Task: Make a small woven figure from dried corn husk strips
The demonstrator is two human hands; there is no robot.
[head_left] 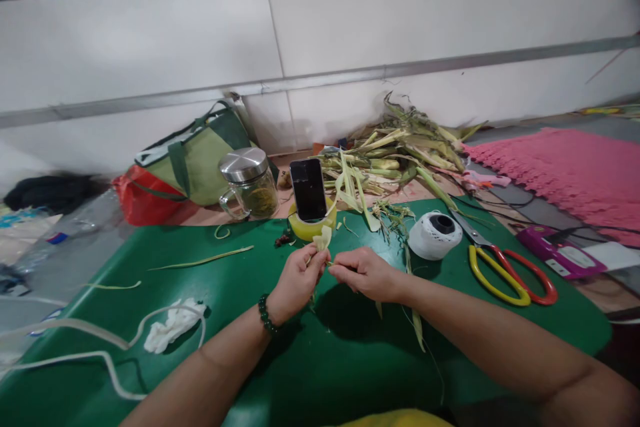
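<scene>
My left hand (296,280), with a dark bead bracelet on the wrist, and my right hand (364,272) meet over the green mat (200,347). Both are closed in a pinch on a pale corn husk strip (323,238), whose folded top sticks up between my fingers. Loose husk pieces (417,327) trail down beneath my right hand. Just behind my hands a black phone (307,189) stands upright in a yellow tape roll (313,227).
A heap of corn husks (395,150) lies behind the mat. A white string spool (434,233), yellow-red scissors (505,267), a lidded glass mug (249,183), a green bag (195,157), a pink mat (565,167) and white cord with tissue (170,327) surround the work spot.
</scene>
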